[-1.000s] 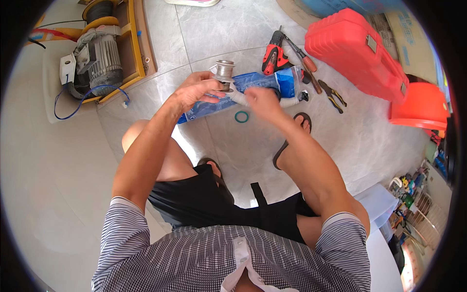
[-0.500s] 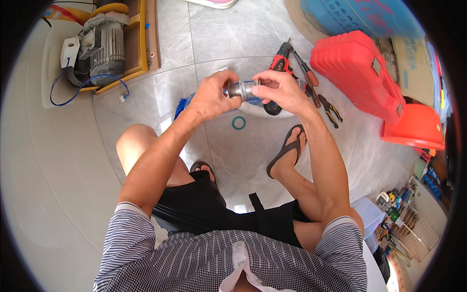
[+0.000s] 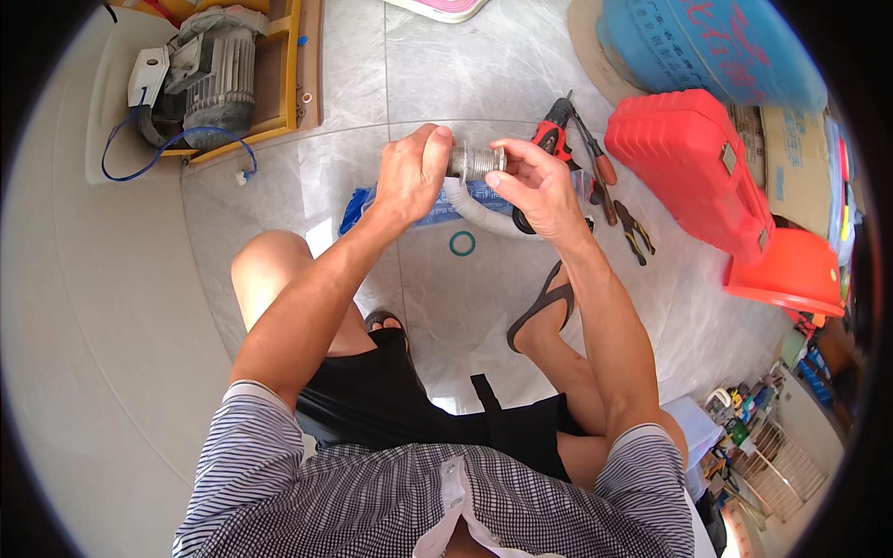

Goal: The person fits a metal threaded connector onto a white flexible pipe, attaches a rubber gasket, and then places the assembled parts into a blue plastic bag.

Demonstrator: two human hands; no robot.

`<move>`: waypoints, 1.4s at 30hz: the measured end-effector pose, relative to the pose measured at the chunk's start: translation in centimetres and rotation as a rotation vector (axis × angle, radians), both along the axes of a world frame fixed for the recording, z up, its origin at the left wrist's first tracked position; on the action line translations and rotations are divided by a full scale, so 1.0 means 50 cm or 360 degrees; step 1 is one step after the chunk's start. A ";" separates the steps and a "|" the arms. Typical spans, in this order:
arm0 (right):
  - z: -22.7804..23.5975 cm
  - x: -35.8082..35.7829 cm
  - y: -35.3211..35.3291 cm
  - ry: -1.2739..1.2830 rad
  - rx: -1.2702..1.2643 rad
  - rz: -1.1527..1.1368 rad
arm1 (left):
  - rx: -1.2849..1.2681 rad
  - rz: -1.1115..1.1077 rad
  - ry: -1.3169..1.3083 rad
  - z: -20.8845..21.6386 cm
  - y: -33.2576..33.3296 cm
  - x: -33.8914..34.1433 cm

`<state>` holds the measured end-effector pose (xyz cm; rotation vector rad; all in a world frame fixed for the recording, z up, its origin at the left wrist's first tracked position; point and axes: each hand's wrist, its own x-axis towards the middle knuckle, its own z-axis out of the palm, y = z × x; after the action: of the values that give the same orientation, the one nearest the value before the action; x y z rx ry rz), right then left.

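Note:
A silver metal pipe fitting (image 3: 480, 164) with a ribbed, threaded barrel is held level between my hands, above the floor. My left hand (image 3: 412, 172) is closed around its left end, hiding that part. The thumb and fingers of my right hand (image 3: 539, 186) pinch its right end. Below it a teal ring (image 3: 462, 244), like a seal, lies on the tiles. Just past the fitting lie a white curved hose (image 3: 486, 219) and a blue plastic bag (image 3: 353, 210), partly covered by my hands.
Right of my hands lie a red-and-black power drill (image 3: 555, 126), a screwdriver (image 3: 605, 169) and pliers (image 3: 636, 234). Beyond them are a red tool case (image 3: 684, 167), an orange-red basin (image 3: 786, 270) and a blue drum (image 3: 707, 51). A motor (image 3: 220, 88) in a yellow frame stands far left.
The view has shifted slightly, so floor things appear lower. My left hand has turned, its back now facing up more. More of the fitting's threaded barrel shows between my hands.

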<state>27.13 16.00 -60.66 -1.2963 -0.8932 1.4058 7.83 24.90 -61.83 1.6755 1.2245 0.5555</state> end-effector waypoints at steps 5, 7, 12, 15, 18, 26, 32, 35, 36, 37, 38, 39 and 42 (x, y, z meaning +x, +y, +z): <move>0.001 -0.005 0.000 -0.0206 0.0061 -0.0008 | -0.0282 -0.0115 -0.0113 -0.013 0.016 -0.002; 0.001 -0.005 0.000 -0.0362 0.0167 -0.0007 | -0.0557 -0.0062 -0.0094 0.009 0.020 0.008; 0.015 -0.007 0.000 -0.0759 0.0426 0.0059 | -0.1433 -0.0053 -0.0124 -0.003 0.048 -0.005; 0.032 -0.010 0.002 -0.0983 0.0506 0.0177 | -0.1607 -0.0165 -0.0212 -0.004 0.049 -0.013; 0.024 -0.002 0.009 -0.1220 0.0654 0.0164 | -0.1330 -0.0001 -0.0136 0.013 0.029 0.004; 0.003 -0.093 0.028 -0.0453 -0.0464 -0.0255 | 0.0027 0.0094 0.0180 0.011 -0.017 0.017; -0.057 -0.078 0.042 -0.0542 -0.0502 -0.0475 | 0.0521 -0.0134 0.0179 0.020 -0.041 0.033; -0.034 -0.088 0.044 -0.1071 0.0005 -0.0524 | 0.0279 -0.0052 0.0056 0.020 -0.030 0.029; -0.030 -0.082 0.048 -0.1143 0.0013 -0.0452 | 0.0247 -0.0020 0.0092 0.023 -0.026 0.036; -0.030 -0.080 0.046 -0.1144 0.0015 -0.0451 | 0.0248 -0.0019 0.0091 0.021 -0.023 0.038; -0.028 -0.078 0.043 -0.1245 0.0109 -0.0467 | 0.0183 -0.0026 0.0138 0.017 -0.020 0.038; -0.025 -0.080 0.042 -0.1341 0.0204 -0.0483 | 0.0118 -0.0034 0.0190 0.014 -0.017 0.035; -0.015 -0.077 0.040 -0.1564 0.0428 -0.0464 | -0.0290 0.0004 0.0091 -0.016 -0.007 0.029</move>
<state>23.27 18.02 -61.39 -1.8215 -1.3871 0.3384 9.26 24.55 -62.60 1.5455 1.2792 0.3873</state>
